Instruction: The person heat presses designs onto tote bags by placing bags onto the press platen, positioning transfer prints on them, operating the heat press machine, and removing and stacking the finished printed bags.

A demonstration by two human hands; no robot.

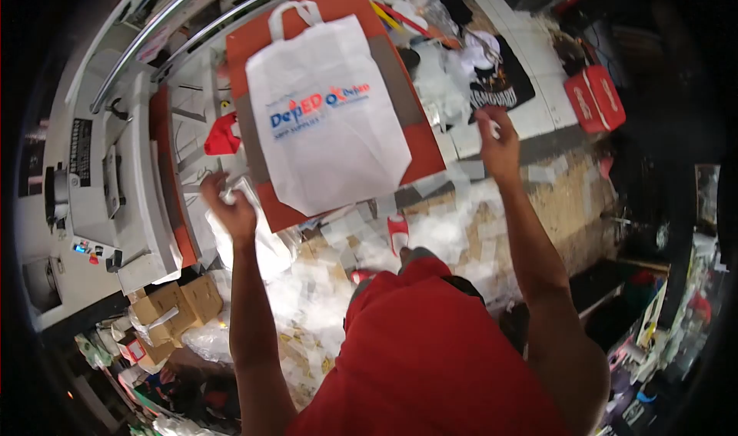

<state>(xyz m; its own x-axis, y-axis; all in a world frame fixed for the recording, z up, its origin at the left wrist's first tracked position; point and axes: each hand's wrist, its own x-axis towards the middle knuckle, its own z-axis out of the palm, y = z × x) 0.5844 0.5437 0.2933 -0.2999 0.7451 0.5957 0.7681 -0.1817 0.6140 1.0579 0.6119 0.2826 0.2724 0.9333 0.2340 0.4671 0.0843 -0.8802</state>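
Observation:
A white tote bag (330,159) printed with blue, red and orange lettering lies flat on a reddish-brown board (421,121) with a grey pad beneath the bag. Its handle loop points toward the far edge. My left hand (233,211) is raised left of the board, thumb and fingers curved apart, above a pile of white bags (265,251). On the other side, my right hand (500,144) hovers away from the board with its fingers parted and slightly bent. Neither hand touches the printed bag, and I see nothing held in either.
A press-like machine (100,178) with metal rails stands at left. A red cloth (222,134) lies beside the board. Beyond my right hand are a black printed cloth (507,82), clear plastic and a red Coca-Cola box (596,99). Cardboard boxes (177,309) sit lower left; scraps cover the floor.

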